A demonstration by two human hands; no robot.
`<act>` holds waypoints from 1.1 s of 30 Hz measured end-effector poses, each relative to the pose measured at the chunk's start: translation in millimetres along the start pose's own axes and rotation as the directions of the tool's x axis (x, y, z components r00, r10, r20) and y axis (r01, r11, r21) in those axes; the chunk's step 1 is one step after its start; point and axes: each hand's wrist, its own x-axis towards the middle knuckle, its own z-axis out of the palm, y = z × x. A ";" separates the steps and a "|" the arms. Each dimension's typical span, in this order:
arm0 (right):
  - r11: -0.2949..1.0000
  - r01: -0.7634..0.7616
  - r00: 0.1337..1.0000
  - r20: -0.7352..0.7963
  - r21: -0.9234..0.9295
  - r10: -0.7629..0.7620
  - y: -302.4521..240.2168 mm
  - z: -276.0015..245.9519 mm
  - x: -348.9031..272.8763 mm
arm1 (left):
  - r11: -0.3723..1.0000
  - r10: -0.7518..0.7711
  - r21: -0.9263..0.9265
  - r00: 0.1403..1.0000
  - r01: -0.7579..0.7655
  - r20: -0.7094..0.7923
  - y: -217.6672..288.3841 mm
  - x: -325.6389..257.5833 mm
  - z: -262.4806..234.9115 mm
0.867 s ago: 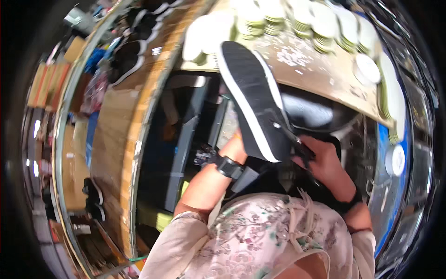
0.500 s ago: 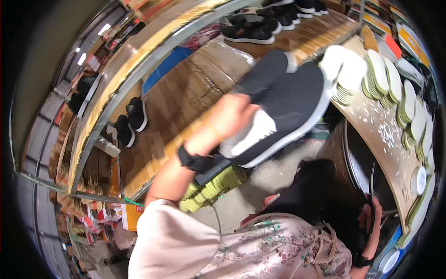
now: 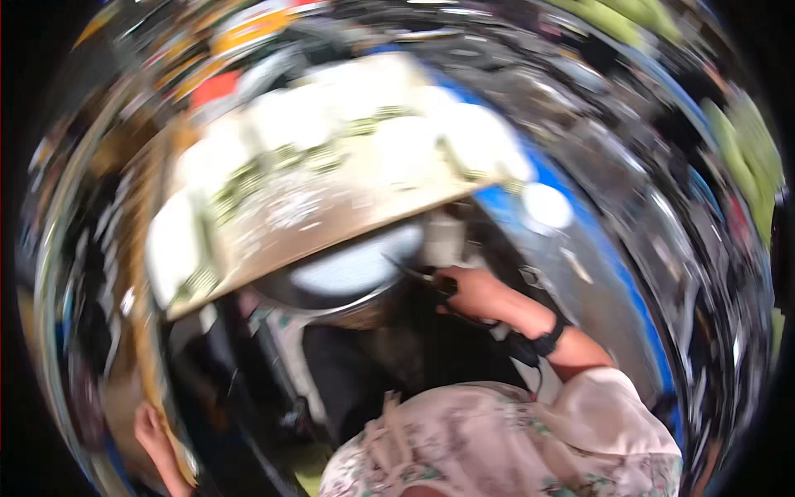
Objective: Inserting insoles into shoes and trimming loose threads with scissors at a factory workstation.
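At the far left my left hand [image 3: 149, 427] is low beside the edge of a brown board [image 3: 147, 331]. It is blurred; no shoe shows in it, and how its fingers lie does not show clearly. My right hand [image 3: 468, 294] is closed around the dark handle of what looks like scissors [image 3: 406, 267], their thin tip pointing up and left. The tip is over a round, pale-topped container [image 3: 360, 269] in front of my lap. Beyond it, stacks of white insoles with green edges [image 3: 286, 112] lie on a tan tabletop [image 3: 348, 195].
White scraps [image 3: 290, 205] are scattered among the insole stacks. Right of the tabletop runs a grey surface with a blue edge [image 3: 629, 306], and a round white lid or tub [image 3: 546, 207] sits on it. The farther surroundings are smeared by motion.
The view has swung to the right. My left hand was at a pair of black, white-soled shoes; these are out of sight now. My right hand still holds the tool.
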 end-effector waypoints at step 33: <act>0.951 -0.146 0.303 -0.903 0.271 0.304 328.9 -260.1 -351.5 | 0.879 0.476 -0.322 0.685 -0.352 0.551 333.0 -38.5 347.3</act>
